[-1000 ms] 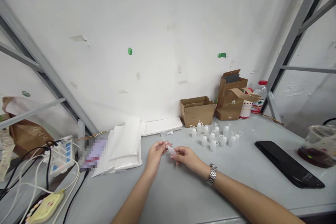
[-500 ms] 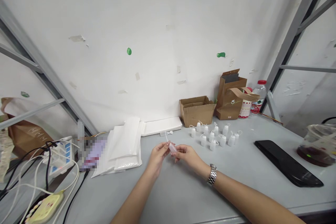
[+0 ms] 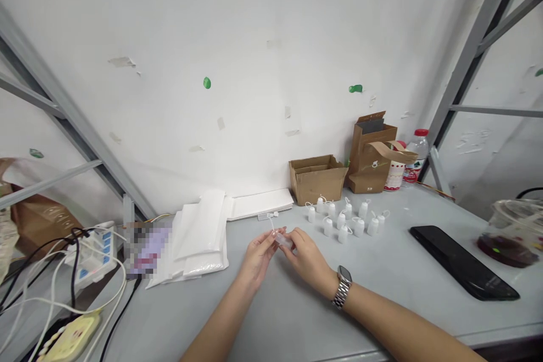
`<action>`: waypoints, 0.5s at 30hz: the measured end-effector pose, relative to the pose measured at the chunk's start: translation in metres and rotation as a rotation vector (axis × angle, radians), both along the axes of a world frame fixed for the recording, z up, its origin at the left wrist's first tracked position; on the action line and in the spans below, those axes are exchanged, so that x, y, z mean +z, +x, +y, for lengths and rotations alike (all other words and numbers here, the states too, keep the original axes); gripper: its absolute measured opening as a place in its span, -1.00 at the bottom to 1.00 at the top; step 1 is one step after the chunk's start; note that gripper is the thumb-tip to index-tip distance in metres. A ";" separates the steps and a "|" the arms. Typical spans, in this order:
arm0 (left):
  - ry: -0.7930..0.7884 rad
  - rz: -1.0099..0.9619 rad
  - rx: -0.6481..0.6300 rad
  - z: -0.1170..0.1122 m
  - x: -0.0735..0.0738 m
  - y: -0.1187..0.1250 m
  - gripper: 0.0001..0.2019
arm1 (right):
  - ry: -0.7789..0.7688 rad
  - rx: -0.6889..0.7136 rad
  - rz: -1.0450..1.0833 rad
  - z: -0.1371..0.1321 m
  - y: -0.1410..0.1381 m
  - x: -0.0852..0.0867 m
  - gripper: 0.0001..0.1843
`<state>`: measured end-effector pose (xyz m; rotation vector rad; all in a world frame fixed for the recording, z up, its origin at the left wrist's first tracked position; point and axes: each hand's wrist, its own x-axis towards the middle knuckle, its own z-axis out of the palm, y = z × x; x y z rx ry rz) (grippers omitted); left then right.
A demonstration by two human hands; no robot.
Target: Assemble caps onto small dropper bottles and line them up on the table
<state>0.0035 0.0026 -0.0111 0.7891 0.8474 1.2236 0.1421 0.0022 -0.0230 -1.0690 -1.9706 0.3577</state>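
Note:
Between both hands, above the grey table, is a small translucent plastic bottle (image 3: pixel 284 240) with a thin white strap rising from its left end. My left hand (image 3: pixel 257 257) pinches that left end with thumb and fingertips. My right hand (image 3: pixel 309 260) is closed on the other end, its thumb below and fingers over the top, hiding part of the bottle. Several small white bottles (image 3: pixel 341 222) with looped straps stand in a loose group to the right of my hands. A small clear-and-white piece (image 3: pixel 267 216) lies just beyond my fingers.
White padded envelopes (image 3: pixel 201 237) are piled on the left, near a power strip (image 3: pixel 95 254) with tangled cables. An open cardboard box (image 3: pixel 318 181) and a brown paper bag (image 3: pixel 369 158) stand against the wall. A black phone-like slab (image 3: pixel 462 263) and a plastic cup (image 3: pixel 509 237) are at right.
My right hand has rolled over, so the watch face now shows and its fingers come over the top. The bottle has tipped closer to level. My left hand keeps its pinch.

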 end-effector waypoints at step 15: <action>0.017 -0.066 -0.105 0.003 -0.006 -0.003 -0.80 | -0.520 0.143 0.446 0.003 -0.005 0.007 -0.79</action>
